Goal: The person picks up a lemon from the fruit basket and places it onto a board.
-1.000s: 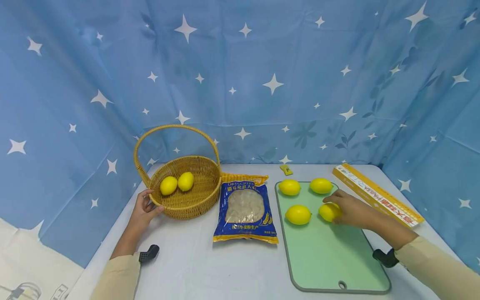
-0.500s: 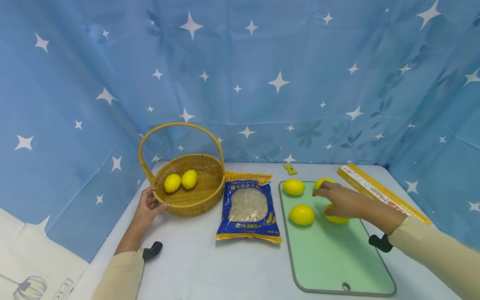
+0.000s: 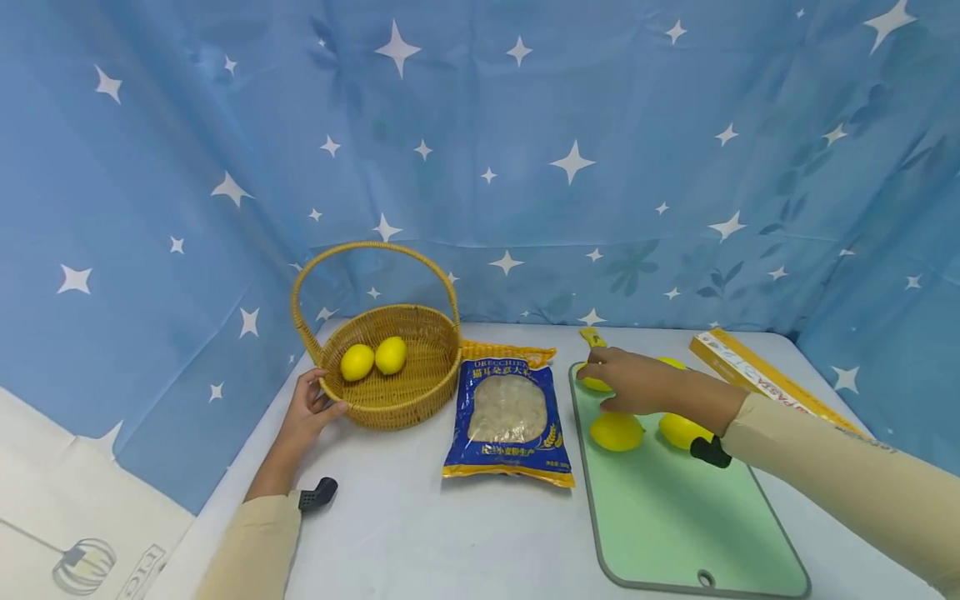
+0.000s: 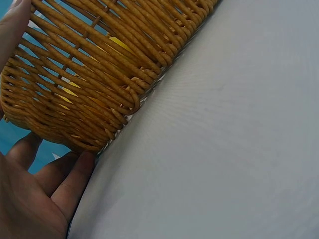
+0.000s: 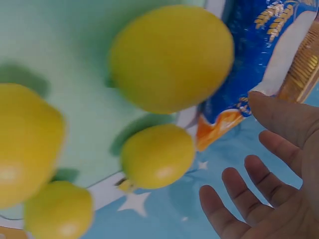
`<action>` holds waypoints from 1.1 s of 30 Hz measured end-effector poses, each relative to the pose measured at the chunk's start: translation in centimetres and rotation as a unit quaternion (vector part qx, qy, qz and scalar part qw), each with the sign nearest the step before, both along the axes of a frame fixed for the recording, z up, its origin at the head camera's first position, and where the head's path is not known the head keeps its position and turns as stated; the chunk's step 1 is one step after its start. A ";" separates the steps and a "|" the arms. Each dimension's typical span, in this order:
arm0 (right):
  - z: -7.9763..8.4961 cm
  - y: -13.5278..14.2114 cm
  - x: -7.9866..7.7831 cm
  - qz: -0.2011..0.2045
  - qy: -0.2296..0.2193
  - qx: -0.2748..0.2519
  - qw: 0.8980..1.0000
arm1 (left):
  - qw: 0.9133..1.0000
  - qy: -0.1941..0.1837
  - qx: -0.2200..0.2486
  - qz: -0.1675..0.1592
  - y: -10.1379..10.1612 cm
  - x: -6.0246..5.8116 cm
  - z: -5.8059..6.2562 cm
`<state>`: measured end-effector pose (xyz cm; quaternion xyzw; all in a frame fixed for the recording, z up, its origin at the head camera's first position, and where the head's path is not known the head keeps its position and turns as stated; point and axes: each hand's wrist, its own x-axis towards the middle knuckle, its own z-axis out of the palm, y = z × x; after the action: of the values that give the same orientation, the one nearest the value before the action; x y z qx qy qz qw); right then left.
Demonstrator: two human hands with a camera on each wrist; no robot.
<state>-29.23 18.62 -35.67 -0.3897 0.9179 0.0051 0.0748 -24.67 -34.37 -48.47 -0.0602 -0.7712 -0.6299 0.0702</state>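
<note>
My left hand [image 3: 307, 410] holds the side of a wicker basket [image 3: 397, 419] with a tall handle. In the left wrist view its thumb lies against the weave, and fingers [image 4: 75, 184] reach the basket's base. Two yellow lemons [image 3: 357, 362] lie inside. On a green cutting board [image 3: 697, 517] sit several more lemons [image 3: 617, 431]. My right hand [image 3: 645, 382] hovers over the board's far-left lemon [image 3: 596, 384], partly covering it. Seen from the right wrist, the fingers are spread, with nothing in them, beside a lemon [image 5: 158, 157].
A blue bag of pasta [image 3: 510, 412] lies between basket and board. Behind the board is a small yellow packet [image 3: 592, 336], close to the right hand. A long pasta box [image 3: 757, 367] rests at the back right. A starry blue curtain [image 3: 487, 150] hangs behind the table.
My right hand has left the near-right lemon and moved left and away, over the far-left one. The left hand stays on the basket. The head view has shifted slightly, sliding the scene right.
</note>
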 end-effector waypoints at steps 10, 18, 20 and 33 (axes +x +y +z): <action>0.7 -4.5 -1.1 0.048 0.008 0.029 0.998 | 1.000 -0.004 -0.004 -0.002 0.3 -0.4 0.0; 0.3 -8.2 -1.3 0.068 0.006 0.039 0.997 | 1.000 -0.003 -0.001 0.005 0.2 -0.5 0.0; 0.3 -9.1 -1.2 0.078 0.003 0.035 0.996 | 1.000 -0.004 0.001 0.005 0.2 -0.5 0.0; 1.1 -14.9 -2.5 0.115 0.016 0.003 0.993 | 1.000 -0.018 -0.012 0.018 0.1 -0.2 -0.1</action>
<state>-31.69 3.70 -34.53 -0.4925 0.8679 0.0225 0.0605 -24.89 -34.29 -48.54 -0.0358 -0.7805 -0.6205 0.0669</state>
